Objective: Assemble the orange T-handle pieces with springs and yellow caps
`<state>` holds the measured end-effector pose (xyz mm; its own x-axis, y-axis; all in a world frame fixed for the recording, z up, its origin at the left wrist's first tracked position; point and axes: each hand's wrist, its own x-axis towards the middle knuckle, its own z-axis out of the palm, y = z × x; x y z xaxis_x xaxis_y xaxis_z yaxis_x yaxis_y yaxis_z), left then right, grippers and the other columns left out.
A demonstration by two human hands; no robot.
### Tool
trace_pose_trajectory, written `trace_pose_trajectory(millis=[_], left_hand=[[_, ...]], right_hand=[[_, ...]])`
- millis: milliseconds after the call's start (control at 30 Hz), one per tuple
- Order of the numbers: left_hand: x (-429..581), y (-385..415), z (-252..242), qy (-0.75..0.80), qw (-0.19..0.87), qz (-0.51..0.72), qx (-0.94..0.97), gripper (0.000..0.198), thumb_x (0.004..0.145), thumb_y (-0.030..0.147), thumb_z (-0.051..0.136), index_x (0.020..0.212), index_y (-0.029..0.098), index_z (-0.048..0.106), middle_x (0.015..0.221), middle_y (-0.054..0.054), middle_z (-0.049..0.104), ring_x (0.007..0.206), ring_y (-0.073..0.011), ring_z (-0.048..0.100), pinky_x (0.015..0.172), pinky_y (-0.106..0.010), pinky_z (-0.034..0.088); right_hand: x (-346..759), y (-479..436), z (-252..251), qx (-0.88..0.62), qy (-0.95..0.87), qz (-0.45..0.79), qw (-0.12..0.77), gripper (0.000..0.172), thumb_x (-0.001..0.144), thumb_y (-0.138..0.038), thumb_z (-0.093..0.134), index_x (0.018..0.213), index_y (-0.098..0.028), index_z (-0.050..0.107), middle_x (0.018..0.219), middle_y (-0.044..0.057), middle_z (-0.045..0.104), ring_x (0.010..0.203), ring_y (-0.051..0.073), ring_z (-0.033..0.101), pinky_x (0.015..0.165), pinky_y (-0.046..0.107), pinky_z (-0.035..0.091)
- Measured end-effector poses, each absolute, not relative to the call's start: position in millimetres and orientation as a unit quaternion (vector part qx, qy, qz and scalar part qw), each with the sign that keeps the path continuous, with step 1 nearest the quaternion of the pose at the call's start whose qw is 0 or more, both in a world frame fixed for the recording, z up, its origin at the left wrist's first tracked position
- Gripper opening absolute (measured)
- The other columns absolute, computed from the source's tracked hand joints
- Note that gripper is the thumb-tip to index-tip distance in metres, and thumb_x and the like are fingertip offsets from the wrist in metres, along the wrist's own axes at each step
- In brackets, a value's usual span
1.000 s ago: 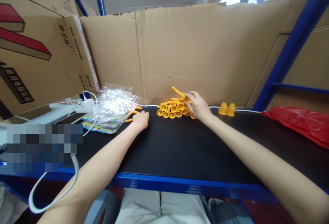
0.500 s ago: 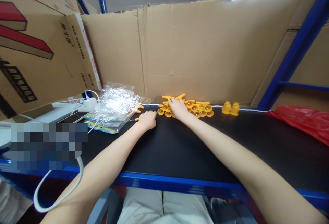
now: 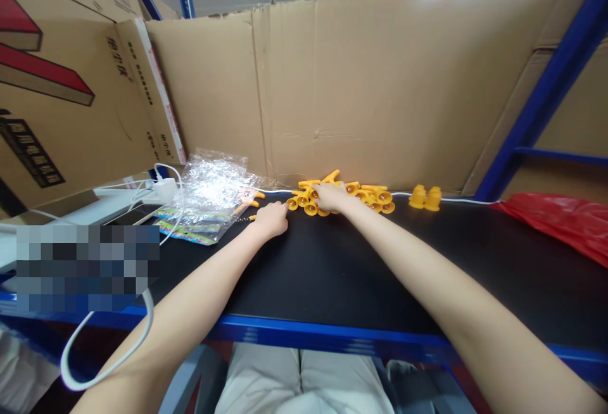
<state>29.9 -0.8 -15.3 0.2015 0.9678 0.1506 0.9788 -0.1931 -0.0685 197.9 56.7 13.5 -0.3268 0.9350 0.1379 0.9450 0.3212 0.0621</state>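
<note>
A pile of yellow funnel-shaped pieces (image 3: 384, 199) with flared round mouths and slim stems lies against the cardboard at the table's back edge. My right hand (image 3: 331, 197) is in the left part of this pile, its fingers curled down onto one of the pieces. The fingertips are partly hidden. Just left of the pile, my left hand (image 3: 272, 219) is closed low over the table. From its left side pokes the end of a small yellow piece (image 3: 253, 218) with a thin dark coil; the rest is covered by the hand.
Crinkled clear plastic bags (image 3: 211, 189) with colourful printed edges lie at the left, beside white cables and a plug (image 3: 166, 190). Two yellow bell-shaped pieces (image 3: 418, 197) stand right of the pile. A red plastic bag (image 3: 555, 221) lies far right. Cardboard (image 3: 380, 85) walls the back.
My right hand has sunk lower into the pile, with its fingers curling down, and some yellow pieces beneath it have shifted. My left hand has stayed nearly still.
</note>
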Motion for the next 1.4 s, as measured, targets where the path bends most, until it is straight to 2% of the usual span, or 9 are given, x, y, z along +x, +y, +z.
trace_pose_trajectory(millis=[333, 500, 667, 733, 900, 1033, 1133, 1300, 1400], left_hand=[[26, -6, -8, -0.688, 0.079, 0.024, -0.721, 0.040, 0.083, 0.012, 0.035, 0.121, 0.014, 0.048, 0.121, -0.018, 0.053, 0.111, -0.0336, 0.054, 0.088, -0.050, 0.042], [24, -5, -7, -0.687, 0.066, 0.052, -0.722, 0.042, 0.084, 0.010, 0.034, 0.123, 0.017, 0.047, 0.123, -0.017, 0.053, 0.111, -0.0309, 0.055, 0.089, -0.046, 0.042], [27, -4, -10, -0.670, 0.088, 0.008, -0.737, 0.039, 0.083, 0.014, 0.039, 0.121, 0.017, 0.049, 0.123, -0.016, 0.052, 0.106, -0.0294, 0.057, 0.090, -0.046, 0.042], [27, -2, -13, -0.660, 0.100, -0.018, -0.744, 0.038, 0.083, 0.015, 0.039, 0.120, 0.017, 0.050, 0.124, -0.015, 0.050, 0.103, -0.0291, 0.058, 0.089, -0.046, 0.043], [21, 8, -21, -0.642, 0.104, -0.055, -0.757, 0.038, 0.082, 0.009, 0.041, 0.118, 0.018, 0.049, 0.123, -0.012, 0.047, 0.103, -0.0262, 0.058, 0.086, -0.039, 0.045], [14, 20, -27, -0.637, 0.066, -0.121, -0.759, 0.038, 0.079, 0.008, 0.046, 0.116, 0.019, 0.051, 0.121, -0.010, 0.047, 0.108, -0.0220, 0.055, 0.090, -0.030, 0.044], [11, 26, -29, -0.654, 0.057, -0.165, -0.736, 0.040, 0.079, 0.010, 0.047, 0.117, 0.019, 0.052, 0.118, -0.009, 0.048, 0.107, -0.0210, 0.055, 0.091, -0.029, 0.044], [7, 25, -22, -0.659, 0.075, -0.176, -0.728, 0.040, 0.078, 0.007, 0.045, 0.115, 0.017, 0.055, 0.115, -0.010, 0.053, 0.105, -0.0204, 0.055, 0.089, -0.029, 0.045], [6, 19, -14, -0.657, 0.078, -0.121, -0.740, 0.032, 0.076, 0.009, 0.048, 0.103, 0.019, 0.061, 0.109, -0.009, 0.058, 0.102, -0.0216, 0.056, 0.086, -0.030, 0.045]], right_hand=[[243, 51, 37, -0.552, -0.819, -0.075, 0.136, 0.049, 0.087, -0.033, 0.042, 0.134, -0.023, 0.043, 0.141, 0.008, 0.043, 0.129, 0.029, 0.037, 0.106, 0.061, 0.015], [319, 58, 49, -0.624, -0.738, -0.084, 0.243, 0.046, 0.084, -0.037, 0.045, 0.129, -0.027, 0.049, 0.138, 0.008, 0.047, 0.126, 0.029, 0.042, 0.104, 0.056, 0.025], [403, 62, 13, -0.709, -0.600, -0.120, 0.351, 0.047, 0.085, -0.029, 0.040, 0.130, -0.019, 0.047, 0.136, 0.018, 0.045, 0.124, 0.031, 0.042, 0.096, 0.051, 0.036], [426, 62, -8, -0.729, -0.585, -0.115, 0.337, 0.047, 0.085, -0.025, 0.039, 0.130, -0.014, 0.048, 0.136, 0.021, 0.044, 0.125, 0.031, 0.041, 0.096, 0.048, 0.035], [446, 68, -39, -0.754, -0.589, -0.094, 0.274, 0.050, 0.080, -0.024, 0.044, 0.130, -0.021, 0.048, 0.141, 0.013, 0.041, 0.125, 0.031, 0.041, 0.094, 0.053, 0.038], [441, 72, -44, -0.757, -0.611, -0.090, 0.213, 0.052, 0.080, -0.030, 0.044, 0.132, -0.021, 0.046, 0.143, 0.012, 0.038, 0.129, 0.033, 0.034, 0.096, 0.063, 0.029], [437, 69, -44, -0.754, -0.621, -0.096, 0.194, 0.051, 0.082, -0.030, 0.042, 0.131, -0.019, 0.045, 0.144, 0.012, 0.037, 0.130, 0.031, 0.031, 0.099, 0.063, 0.024], [430, 64, -36, -0.769, -0.608, -0.101, 0.169, 0.046, 0.080, -0.027, 0.045, 0.125, -0.016, 0.051, 0.131, 0.016, 0.050, 0.121, 0.032, 0.042, 0.098, 0.061, 0.026], [425, 63, -27, -0.785, -0.593, -0.096, 0.151, 0.040, 0.078, -0.026, 0.048, 0.115, -0.016, 0.058, 0.114, 0.017, 0.060, 0.109, 0.031, 0.052, 0.094, 0.059, 0.030]])
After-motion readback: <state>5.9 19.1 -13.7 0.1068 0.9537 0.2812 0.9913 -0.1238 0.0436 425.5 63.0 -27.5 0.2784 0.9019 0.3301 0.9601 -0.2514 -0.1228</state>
